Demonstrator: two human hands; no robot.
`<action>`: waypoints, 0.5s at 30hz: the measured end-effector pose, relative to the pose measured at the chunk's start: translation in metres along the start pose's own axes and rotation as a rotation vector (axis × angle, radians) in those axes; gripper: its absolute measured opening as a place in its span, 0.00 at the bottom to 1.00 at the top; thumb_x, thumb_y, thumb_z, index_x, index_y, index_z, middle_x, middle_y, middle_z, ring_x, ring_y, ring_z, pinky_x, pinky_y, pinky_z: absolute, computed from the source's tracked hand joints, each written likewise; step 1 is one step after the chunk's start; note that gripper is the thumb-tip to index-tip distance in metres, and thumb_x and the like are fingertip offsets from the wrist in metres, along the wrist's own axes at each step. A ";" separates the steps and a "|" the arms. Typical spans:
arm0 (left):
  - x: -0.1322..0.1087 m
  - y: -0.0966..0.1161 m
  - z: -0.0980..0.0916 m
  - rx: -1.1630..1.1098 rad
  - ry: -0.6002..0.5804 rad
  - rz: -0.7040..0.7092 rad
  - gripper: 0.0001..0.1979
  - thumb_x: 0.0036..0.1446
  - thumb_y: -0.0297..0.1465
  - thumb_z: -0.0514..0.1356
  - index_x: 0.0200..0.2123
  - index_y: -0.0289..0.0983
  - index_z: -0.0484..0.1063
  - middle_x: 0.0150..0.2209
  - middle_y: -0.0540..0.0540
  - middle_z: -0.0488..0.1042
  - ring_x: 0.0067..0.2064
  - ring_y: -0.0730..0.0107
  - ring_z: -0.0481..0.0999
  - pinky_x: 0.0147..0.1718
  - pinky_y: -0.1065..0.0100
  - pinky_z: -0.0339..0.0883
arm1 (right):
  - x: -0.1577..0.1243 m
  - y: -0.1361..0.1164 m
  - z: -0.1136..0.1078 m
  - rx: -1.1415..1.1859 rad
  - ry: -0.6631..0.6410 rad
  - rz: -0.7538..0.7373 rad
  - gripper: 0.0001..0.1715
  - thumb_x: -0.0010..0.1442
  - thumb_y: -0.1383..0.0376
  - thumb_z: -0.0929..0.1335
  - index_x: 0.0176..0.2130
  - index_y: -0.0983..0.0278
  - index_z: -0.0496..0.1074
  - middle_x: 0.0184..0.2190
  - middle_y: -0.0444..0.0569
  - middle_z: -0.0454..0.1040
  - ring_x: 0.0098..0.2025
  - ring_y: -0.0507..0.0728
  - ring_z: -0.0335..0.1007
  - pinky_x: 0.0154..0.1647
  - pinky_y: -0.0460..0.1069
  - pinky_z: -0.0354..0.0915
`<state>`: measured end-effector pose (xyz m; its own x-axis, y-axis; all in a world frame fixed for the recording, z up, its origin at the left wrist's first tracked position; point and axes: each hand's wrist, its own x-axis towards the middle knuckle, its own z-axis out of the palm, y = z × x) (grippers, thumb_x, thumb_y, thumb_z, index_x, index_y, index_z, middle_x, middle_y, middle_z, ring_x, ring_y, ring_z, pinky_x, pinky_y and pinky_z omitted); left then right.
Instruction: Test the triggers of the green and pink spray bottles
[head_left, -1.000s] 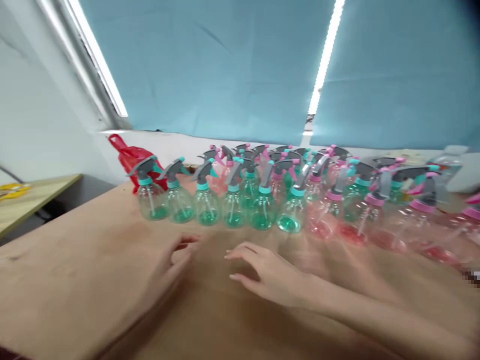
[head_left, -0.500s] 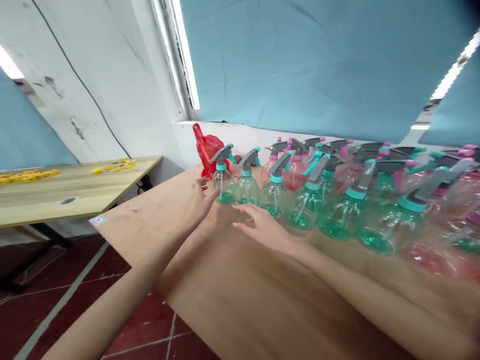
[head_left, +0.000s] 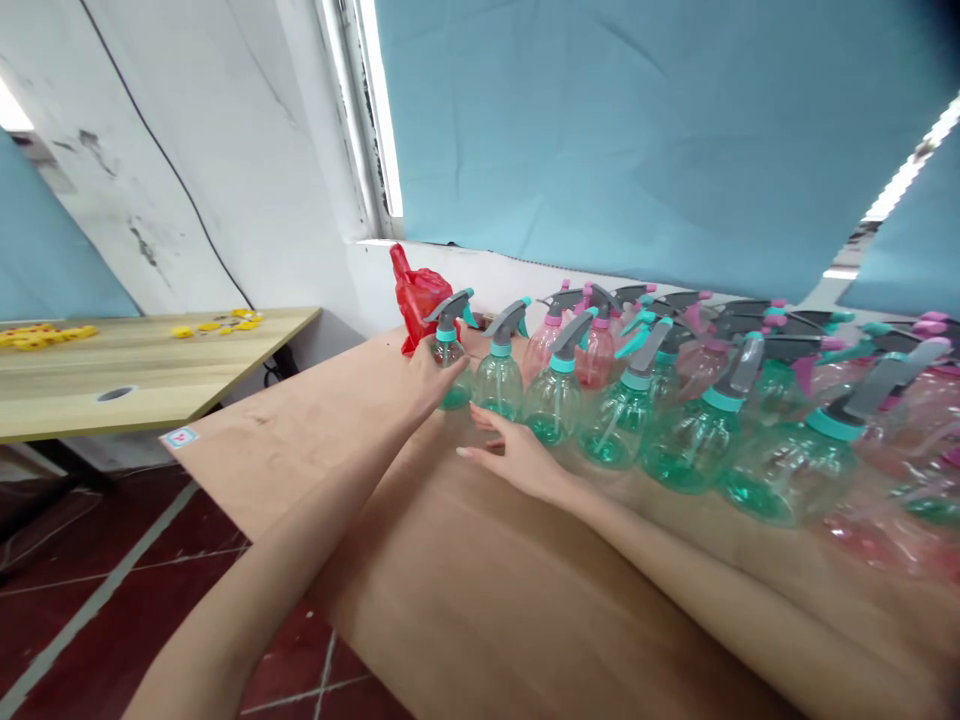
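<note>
My left hand (head_left: pixel 429 384) is at the leftmost spray bottle (head_left: pixel 452 393), a clear green one with a grey and turquoise trigger head. Its thumb lies across the bottle's front and the fingers curl at its left side, partly hidden. A second green spray bottle (head_left: pixel 498 386) stands upright just to the right. Low in front of it is my right hand (head_left: pixel 519 456), thumb and fingers apart, holding nothing. More green spray bottles continue the front row rightward, among them one with a turquoise collar (head_left: pixel 553 403).
Several pink spray bottles (head_left: pixel 597 352) stand behind the green ones. A crumpled red plastic bag (head_left: pixel 421 297) sits in the back corner of the brown tabletop (head_left: pixel 450 560). Yellow pieces (head_left: pixel 45 336) lie on a separate wooden table (head_left: pixel 165 375) at left.
My left hand has moved forward and right, closing round the leftmost bottle. My right hand has stayed near the second bottle with its fingers apart. The view has shifted slightly.
</note>
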<state>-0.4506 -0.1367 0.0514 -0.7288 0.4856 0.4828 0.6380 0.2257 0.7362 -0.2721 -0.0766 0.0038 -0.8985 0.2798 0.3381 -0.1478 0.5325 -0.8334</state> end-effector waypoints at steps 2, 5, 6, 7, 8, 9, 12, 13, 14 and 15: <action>0.000 -0.003 -0.002 0.005 -0.019 0.002 0.22 0.59 0.37 0.63 0.53 0.32 0.66 0.49 0.39 0.72 0.50 0.57 0.74 0.49 0.53 0.68 | 0.002 0.000 0.001 0.009 0.010 0.021 0.41 0.59 0.58 0.72 0.66 0.57 0.56 0.63 0.58 0.64 0.62 0.62 0.63 0.55 0.59 0.67; -0.007 0.000 -0.012 0.018 -0.025 0.013 0.20 0.58 0.37 0.63 0.51 0.34 0.67 0.48 0.41 0.73 0.48 0.57 0.74 0.48 0.54 0.68 | 0.003 -0.001 0.001 0.016 0.020 0.055 0.42 0.59 0.58 0.72 0.67 0.59 0.55 0.61 0.61 0.65 0.61 0.63 0.65 0.54 0.60 0.68; -0.012 0.003 -0.016 0.022 -0.028 0.018 0.21 0.56 0.37 0.65 0.50 0.34 0.67 0.47 0.41 0.74 0.49 0.56 0.74 0.49 0.54 0.67 | 0.002 -0.001 0.001 0.018 0.019 0.062 0.43 0.59 0.57 0.72 0.67 0.59 0.55 0.61 0.61 0.66 0.60 0.63 0.65 0.54 0.60 0.68; -0.017 0.006 -0.021 0.025 -0.032 0.023 0.22 0.55 0.38 0.65 0.49 0.34 0.67 0.47 0.40 0.74 0.49 0.55 0.74 0.50 0.55 0.67 | 0.001 -0.002 0.001 0.019 0.018 0.066 0.43 0.59 0.57 0.72 0.67 0.59 0.55 0.61 0.61 0.66 0.60 0.63 0.66 0.54 0.61 0.67; -0.023 0.010 -0.027 0.031 -0.039 0.028 0.22 0.54 0.38 0.65 0.48 0.35 0.67 0.46 0.41 0.74 0.50 0.54 0.74 0.50 0.55 0.66 | -0.001 -0.003 0.000 0.020 0.015 0.068 0.42 0.59 0.57 0.72 0.66 0.58 0.55 0.61 0.61 0.66 0.60 0.63 0.66 0.55 0.61 0.66; -0.029 0.014 -0.034 0.040 -0.042 0.031 0.21 0.54 0.39 0.65 0.48 0.35 0.67 0.46 0.41 0.74 0.50 0.53 0.74 0.50 0.54 0.66 | -0.003 -0.004 0.000 0.022 0.013 0.068 0.41 0.59 0.57 0.72 0.66 0.57 0.56 0.60 0.60 0.67 0.60 0.63 0.66 0.56 0.62 0.66; -0.050 0.027 -0.053 0.071 -0.070 0.036 0.23 0.51 0.42 0.65 0.45 0.36 0.67 0.44 0.41 0.75 0.48 0.52 0.74 0.48 0.54 0.67 | -0.015 -0.010 -0.004 0.028 0.007 0.067 0.38 0.59 0.56 0.72 0.64 0.57 0.59 0.60 0.59 0.67 0.60 0.63 0.66 0.57 0.63 0.65; -0.057 0.031 -0.059 0.084 -0.085 0.036 0.24 0.49 0.44 0.66 0.44 0.36 0.67 0.43 0.41 0.75 0.47 0.51 0.74 0.47 0.54 0.67 | -0.021 -0.013 -0.006 0.029 0.006 0.068 0.37 0.59 0.56 0.72 0.64 0.57 0.60 0.60 0.59 0.68 0.60 0.63 0.66 0.57 0.63 0.65; -0.064 0.036 -0.063 0.098 -0.101 0.038 0.26 0.47 0.45 0.67 0.43 0.36 0.67 0.42 0.41 0.75 0.46 0.51 0.75 0.47 0.54 0.67 | -0.028 -0.015 -0.009 0.028 0.005 0.068 0.37 0.59 0.55 0.72 0.63 0.58 0.61 0.60 0.59 0.68 0.60 0.63 0.66 0.57 0.63 0.65; -0.072 0.040 -0.067 0.110 -0.121 0.038 0.27 0.44 0.47 0.68 0.41 0.36 0.67 0.40 0.42 0.75 0.44 0.50 0.75 0.46 0.53 0.68 | -0.035 -0.018 -0.011 0.027 0.003 0.069 0.38 0.58 0.55 0.72 0.63 0.58 0.61 0.60 0.59 0.68 0.60 0.63 0.65 0.58 0.62 0.64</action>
<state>-0.3894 -0.2193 0.0785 -0.6727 0.5919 0.4440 0.6928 0.2931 0.6589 -0.2328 -0.0872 0.0120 -0.9058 0.3172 0.2808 -0.0970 0.4900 -0.8663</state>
